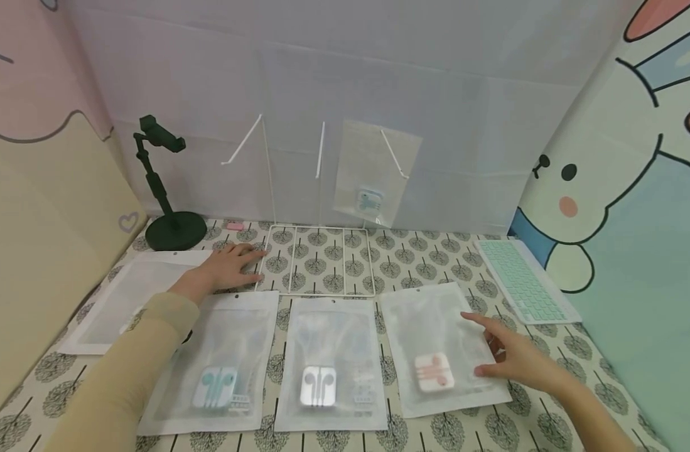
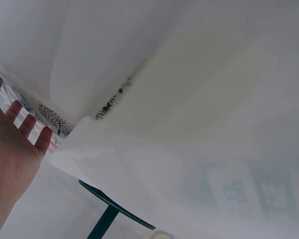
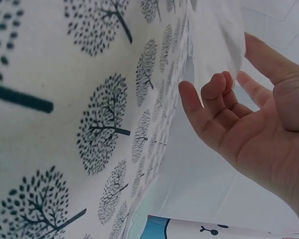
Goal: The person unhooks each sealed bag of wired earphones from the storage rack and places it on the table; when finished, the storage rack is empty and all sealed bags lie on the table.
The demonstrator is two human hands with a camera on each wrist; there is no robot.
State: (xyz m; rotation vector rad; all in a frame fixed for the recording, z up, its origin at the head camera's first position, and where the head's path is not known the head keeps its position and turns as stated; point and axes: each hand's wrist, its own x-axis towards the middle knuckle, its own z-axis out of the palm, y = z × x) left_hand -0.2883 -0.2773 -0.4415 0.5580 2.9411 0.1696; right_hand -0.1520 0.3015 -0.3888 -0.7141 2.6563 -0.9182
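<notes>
My left hand [image 1: 228, 267] stretches over the left front side of a white wire display rack [image 1: 316, 294], fingers extended, holding nothing. Under that forearm lie a frosted zip pouch [image 1: 152, 282] and another pouch with teal earphones [image 1: 215, 386]. A pouch with white earphones [image 1: 319, 386] lies in the middle. My right hand [image 1: 508, 355] is at the right edge of a pouch with pink earphones [image 1: 434, 371]; its thumb and index finger are spread apart over it. In the right wrist view this pouch [image 3: 219, 40] overlaps the fingertips. One pouch with blue earphones [image 1: 370, 199] hangs on the rack's right hook.
A dark green phone stand [image 1: 175, 229] stands at the back left, beside a small pink object [image 1: 235, 226]. A mint keyboard [image 1: 525, 279] lies at the right. The rack's left hook [image 1: 243, 141] and middle hook [image 1: 320, 150] jut forward. Printed cloth screens [image 1: 633, 188] enclose the table.
</notes>
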